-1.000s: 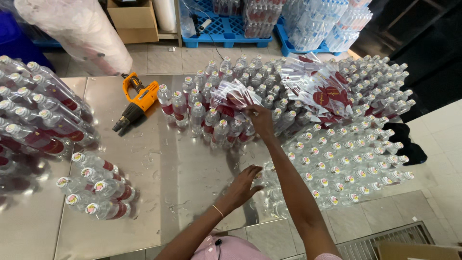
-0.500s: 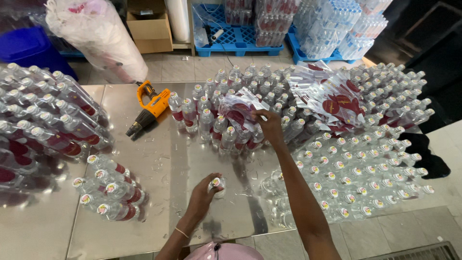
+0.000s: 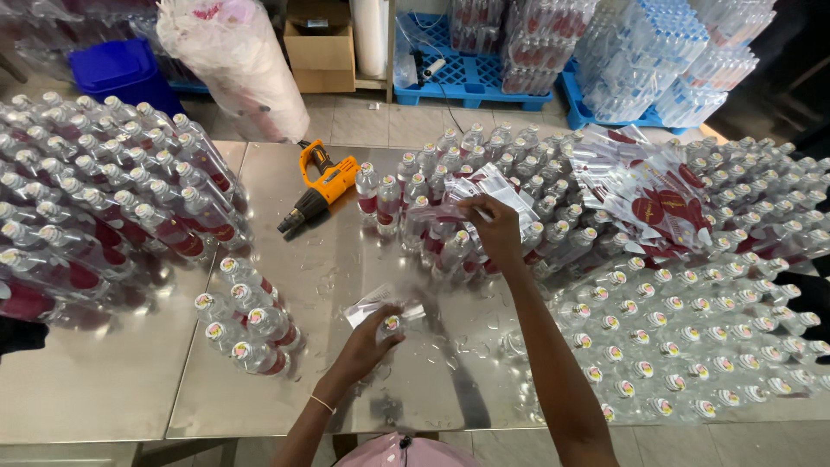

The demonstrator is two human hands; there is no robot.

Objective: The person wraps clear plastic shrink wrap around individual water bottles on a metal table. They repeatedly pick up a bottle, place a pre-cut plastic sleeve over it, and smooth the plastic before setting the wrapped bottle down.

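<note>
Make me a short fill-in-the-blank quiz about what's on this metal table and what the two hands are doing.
1. The left hand holds one clear ____ by its top.
2. The right hand pinches a plastic label sleeve above the standing ____.
3. The heat gun lying on the table is ____ and black.

Missing words: bottle; bottles; orange
</note>
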